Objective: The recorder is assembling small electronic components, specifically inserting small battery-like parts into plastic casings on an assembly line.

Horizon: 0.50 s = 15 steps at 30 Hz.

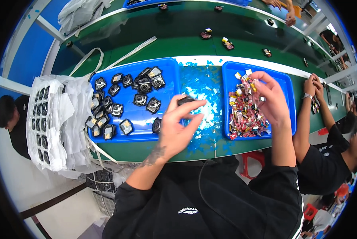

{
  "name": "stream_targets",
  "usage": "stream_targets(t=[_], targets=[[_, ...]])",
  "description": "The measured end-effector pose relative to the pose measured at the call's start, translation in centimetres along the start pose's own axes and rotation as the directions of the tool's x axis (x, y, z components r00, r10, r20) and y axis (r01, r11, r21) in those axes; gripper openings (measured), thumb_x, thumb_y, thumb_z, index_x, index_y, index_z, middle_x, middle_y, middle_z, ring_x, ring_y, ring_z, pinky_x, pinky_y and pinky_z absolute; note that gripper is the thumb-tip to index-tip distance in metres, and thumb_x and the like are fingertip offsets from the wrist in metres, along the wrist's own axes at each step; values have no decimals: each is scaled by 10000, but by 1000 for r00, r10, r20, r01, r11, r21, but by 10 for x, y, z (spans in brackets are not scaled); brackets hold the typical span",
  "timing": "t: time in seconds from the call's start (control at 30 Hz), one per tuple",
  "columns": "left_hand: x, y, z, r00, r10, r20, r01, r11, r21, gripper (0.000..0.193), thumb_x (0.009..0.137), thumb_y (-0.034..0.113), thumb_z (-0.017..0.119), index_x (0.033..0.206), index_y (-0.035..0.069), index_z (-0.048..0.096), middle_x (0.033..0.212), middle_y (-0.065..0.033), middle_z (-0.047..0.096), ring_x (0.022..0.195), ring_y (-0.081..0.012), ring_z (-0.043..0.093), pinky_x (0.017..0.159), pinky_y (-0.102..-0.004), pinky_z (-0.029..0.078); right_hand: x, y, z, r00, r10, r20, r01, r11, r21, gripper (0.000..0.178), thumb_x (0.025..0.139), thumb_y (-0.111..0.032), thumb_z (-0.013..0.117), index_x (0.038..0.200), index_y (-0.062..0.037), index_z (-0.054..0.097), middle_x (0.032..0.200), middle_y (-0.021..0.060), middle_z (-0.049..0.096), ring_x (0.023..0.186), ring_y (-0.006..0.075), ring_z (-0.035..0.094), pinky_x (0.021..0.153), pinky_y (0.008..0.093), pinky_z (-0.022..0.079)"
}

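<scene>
My left hand (177, 129) is closed around a small black square-framed housing (185, 100), held above the table between the two trays. Over the right blue tray (289, 119), my right hand (275, 101) has its fingers curled together among small red, yellow and white electronic parts (244, 113). Whatever is between those fingertips cannot be made out. To the left, a second blue tray (136, 127) holds several black housings with round centres, such as one black housing (153, 105); some lie with their pale sides up.
Blue film scraps (200, 89) litter the green table (194, 153) between the trays. Stacked white trays (59, 119) of black parts stand at the left. Beyond a white rail, a green belt (178, 36) carries scattered assemblies. A co-worker's hands (312, 85) are at the right.
</scene>
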<state>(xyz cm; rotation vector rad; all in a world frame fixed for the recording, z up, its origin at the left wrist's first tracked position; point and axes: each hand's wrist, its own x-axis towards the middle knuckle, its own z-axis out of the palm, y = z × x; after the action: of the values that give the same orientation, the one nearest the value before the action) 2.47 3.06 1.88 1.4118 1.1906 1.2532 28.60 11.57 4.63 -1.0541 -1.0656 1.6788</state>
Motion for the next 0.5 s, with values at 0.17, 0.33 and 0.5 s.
stream_targets(t=[0.17,0.33,0.5], targets=[[19,28,21,828,539,154,-545,710,445,456,669,97,803,1113,111,700,982,-87,537,888,-273,572,720,-385,515,-11,20,46,993,121,9,-122,987,106,182,913,-118,656,1068,-47,591,750,-12,601,625,40,566,532,176,451],[20,8,19,795,554,246,-580,577,575,334,673,128,797,991,86,703,911,-78,553,877,-266,578,679,-372,503,-9,37,52,981,164,105,-182,964,195,161,913,-118,658,1040,-45,589,710,-5,592,605,46,560,531,180,455],[9,5,18,952,306,5,-292,905,310,146,798,127,745,921,50,734,873,-93,600,828,-263,596,724,-362,496,-12,46,58,986,137,96,-145,986,82,183,919,-130,649,1066,-36,594,777,-3,603,661,57,551,568,192,440]])
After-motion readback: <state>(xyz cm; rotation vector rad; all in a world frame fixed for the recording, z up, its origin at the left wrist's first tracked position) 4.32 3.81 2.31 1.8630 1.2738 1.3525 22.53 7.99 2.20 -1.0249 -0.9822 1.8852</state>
